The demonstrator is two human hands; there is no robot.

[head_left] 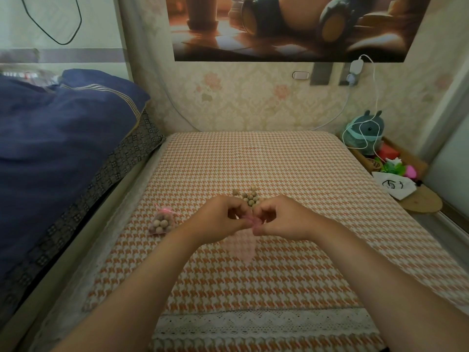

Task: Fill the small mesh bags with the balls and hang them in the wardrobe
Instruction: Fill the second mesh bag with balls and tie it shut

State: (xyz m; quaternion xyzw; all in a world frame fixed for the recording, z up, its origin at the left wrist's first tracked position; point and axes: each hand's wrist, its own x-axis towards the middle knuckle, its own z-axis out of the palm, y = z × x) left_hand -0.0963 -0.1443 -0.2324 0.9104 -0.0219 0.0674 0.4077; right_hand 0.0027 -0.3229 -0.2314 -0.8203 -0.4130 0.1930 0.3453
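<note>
Both hands meet over the middle of the table [253,158], which wears an orange-and-white houndstooth cloth w/ a lace edge on the near side. Left hand [218,221] and right hand [284,221] each have thumb and curled fingers pinching the pink top of a bag [242,247]. The mouth is bunched between the fingertips, and I can't tell if it's pulled wide or drawn closed. The bag's body hangs toward the camera below the hands, flat and sheer, w/ the cloth pattern showing thru it.

The balls [250,198] are small, tan and wooden-looking. They sit in a loose pile on the cloth just beyond the fingertips, w/ a couple of strays at the pile's left and far edges.

A full bag [162,223] lies on the cloth left of the left hand, apart from it. It is packed w/ balls, its pink neck gathered at the top.

Left of the table is a bed w/ a navy quilt [63,138]. At the far right corner sits a teal plush [366,128] w/ a white cable [374,92] looped over it — the cable runs up to a wall plug. A white pouch [394,185] lies nearer on the right. A poster [291,26] hangs on the papered wall beyond.
</note>
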